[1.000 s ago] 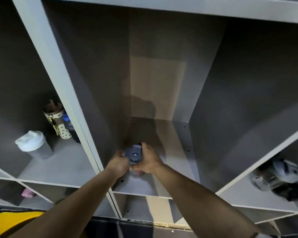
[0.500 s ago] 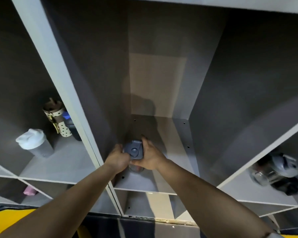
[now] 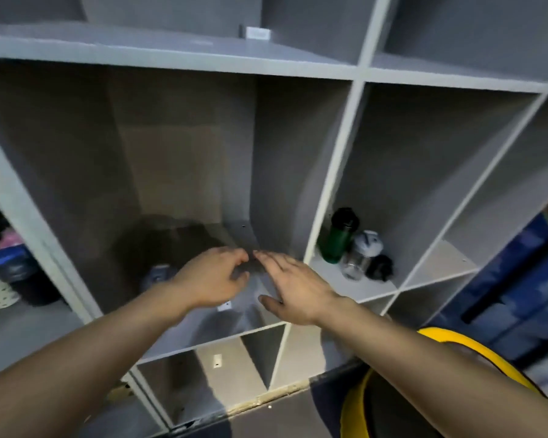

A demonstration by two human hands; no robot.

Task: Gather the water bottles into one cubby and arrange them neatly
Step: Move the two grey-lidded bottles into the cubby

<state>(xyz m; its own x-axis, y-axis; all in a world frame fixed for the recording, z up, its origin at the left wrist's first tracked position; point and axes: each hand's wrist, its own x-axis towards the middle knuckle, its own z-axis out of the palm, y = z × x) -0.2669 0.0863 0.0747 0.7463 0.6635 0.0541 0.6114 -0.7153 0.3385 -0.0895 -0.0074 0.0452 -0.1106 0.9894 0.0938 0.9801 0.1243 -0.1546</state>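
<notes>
We see a grey shelf unit (image 3: 339, 184) with many cubbies. Our left hand (image 3: 214, 279) and right hand (image 3: 293, 287) are both released and empty above the floor of the middle cubby (image 3: 178, 172). A grey-lidded bottle (image 3: 159, 275) stands at 9 o'clock from the left hand. In the cubby at 3 o'clock stand a green bottle (image 3: 337, 238) and a clear bottle (image 3: 361, 254).

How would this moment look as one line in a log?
left hand: empty, open | right hand: empty, open | grey-lidded bottle: standing in middle cubby | green bottle: right cubby
</notes>
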